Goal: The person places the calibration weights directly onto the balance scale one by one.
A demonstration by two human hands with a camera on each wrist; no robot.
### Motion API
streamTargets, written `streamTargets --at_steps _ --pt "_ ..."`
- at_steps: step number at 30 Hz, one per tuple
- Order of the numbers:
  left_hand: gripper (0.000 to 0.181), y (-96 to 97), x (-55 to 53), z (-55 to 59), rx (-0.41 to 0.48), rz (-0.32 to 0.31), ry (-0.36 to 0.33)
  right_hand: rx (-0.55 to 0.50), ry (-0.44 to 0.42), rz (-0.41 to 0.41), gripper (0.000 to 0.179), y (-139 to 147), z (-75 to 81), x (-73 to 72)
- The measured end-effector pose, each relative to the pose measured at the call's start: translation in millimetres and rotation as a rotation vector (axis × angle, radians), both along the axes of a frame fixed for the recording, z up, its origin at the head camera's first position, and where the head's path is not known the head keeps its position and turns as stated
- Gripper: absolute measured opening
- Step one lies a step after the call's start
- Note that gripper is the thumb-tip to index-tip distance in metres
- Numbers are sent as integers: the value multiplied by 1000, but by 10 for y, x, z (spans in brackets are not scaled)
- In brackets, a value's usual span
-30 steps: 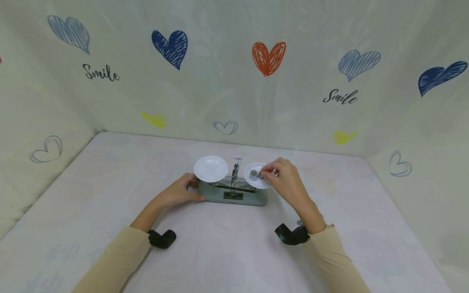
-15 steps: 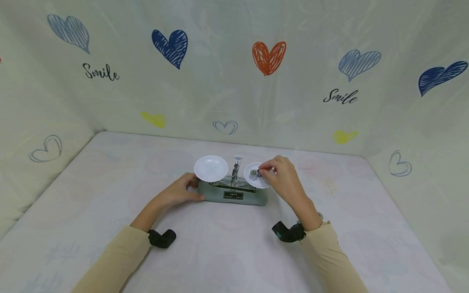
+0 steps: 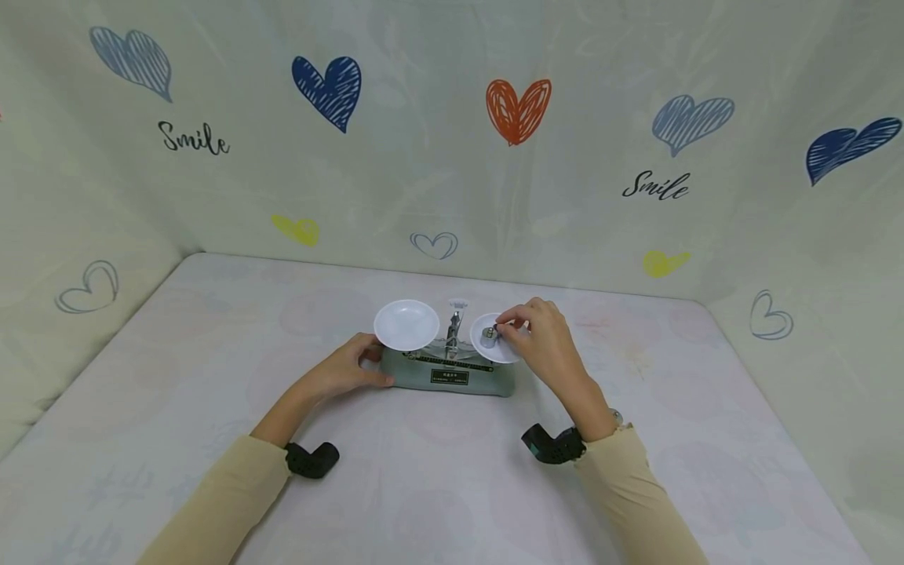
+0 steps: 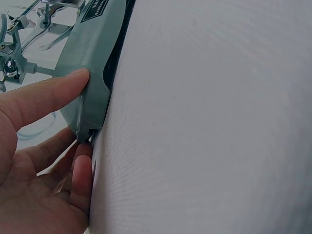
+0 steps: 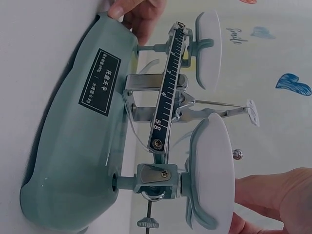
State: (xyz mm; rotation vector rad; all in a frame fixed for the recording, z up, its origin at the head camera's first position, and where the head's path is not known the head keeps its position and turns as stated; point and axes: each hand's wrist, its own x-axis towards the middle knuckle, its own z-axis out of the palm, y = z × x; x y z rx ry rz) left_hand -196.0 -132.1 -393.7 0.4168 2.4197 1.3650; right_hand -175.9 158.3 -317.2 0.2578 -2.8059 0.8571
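A green balance scale (image 3: 417, 378) stands on the table, its scale beam and label facing me. My left hand (image 3: 346, 367) grips the left end of its base, thumb on the front and fingers behind, as the left wrist view shows. The left pan (image 3: 406, 324) holds nothing. On the right pan (image 3: 501, 356) stands a metal weight (image 3: 488, 339) whose round knob (image 5: 237, 154) rises above the rim in the right wrist view. My right hand (image 3: 549, 341) reaches over that pan and pinches a small weight beside the larger one; the fingertips mostly cover it.
A pale cloth covers the tabletop (image 3: 424, 471). Behind and beside it hangs a light curtain (image 3: 424, 157) printed with hearts and the word Smile. Both wrists wear black camera mounts (image 3: 312, 461).
My right hand has shifted slightly left and away over the right pan, bringing the small weight closer to the larger one. The left hand and the balance scale stay still.
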Motion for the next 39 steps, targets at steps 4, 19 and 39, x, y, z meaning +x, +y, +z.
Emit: streamTargets --at_steps 4,19,39 --pt "71 3 -1 3 -4 1 -3 -4 -4 -1 14 21 4 16" --pt "71 -2 -1 -11 4 -3 1 -88 46 2 20 260 -1 282" --pt "73 10 8 13 -3 -2 -5 -78 58 -45 19 694 -175 641"
